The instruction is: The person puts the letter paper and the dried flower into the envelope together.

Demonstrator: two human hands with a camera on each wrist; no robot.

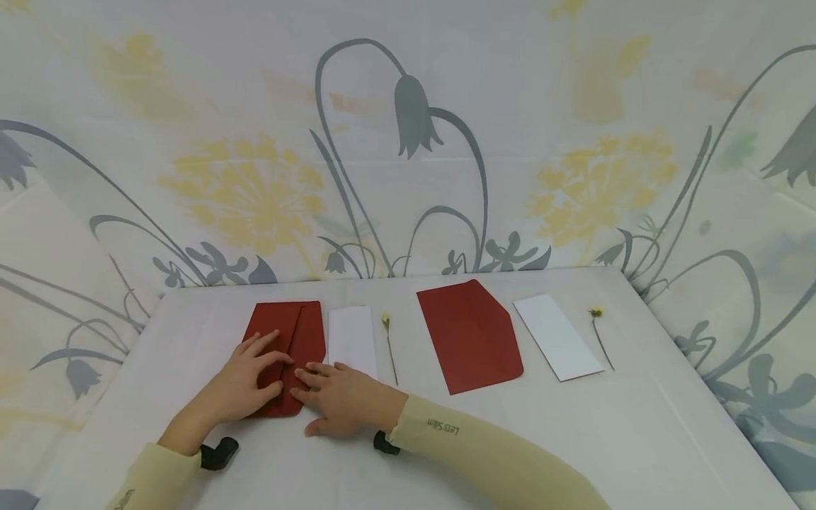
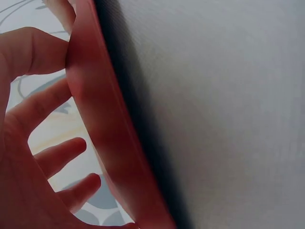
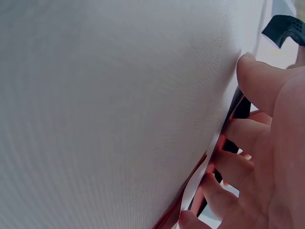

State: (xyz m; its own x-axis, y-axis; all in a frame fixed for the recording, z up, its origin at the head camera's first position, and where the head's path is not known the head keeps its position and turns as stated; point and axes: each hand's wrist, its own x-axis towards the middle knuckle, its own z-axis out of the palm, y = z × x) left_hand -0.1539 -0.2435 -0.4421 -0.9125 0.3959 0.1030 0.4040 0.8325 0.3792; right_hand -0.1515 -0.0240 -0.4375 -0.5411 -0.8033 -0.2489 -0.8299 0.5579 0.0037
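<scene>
On the left of the table lies a red envelope [image 1: 308,329], a dark seam running slantwise across its face. My left hand [image 1: 245,379] rests on its left part, fingers spread and slightly bent. The left wrist view shows the thumb and a finger touching the red paper [image 2: 95,109]. From the right, my right hand [image 1: 347,400] lays its spread fingers on the envelope's right edge, its thumb near the tablecloth. A white card [image 1: 350,336] lies just beyond the right hand, its lower end partly hidden.
A yellow flower [image 1: 387,333] on a thin stem lies right of the card. Further right are a second red envelope [image 1: 472,340], another white card [image 1: 557,336] and another stemmed flower [image 1: 598,322]. A flower-printed cloth [image 1: 408,198] hangs behind the white table [image 1: 574,425].
</scene>
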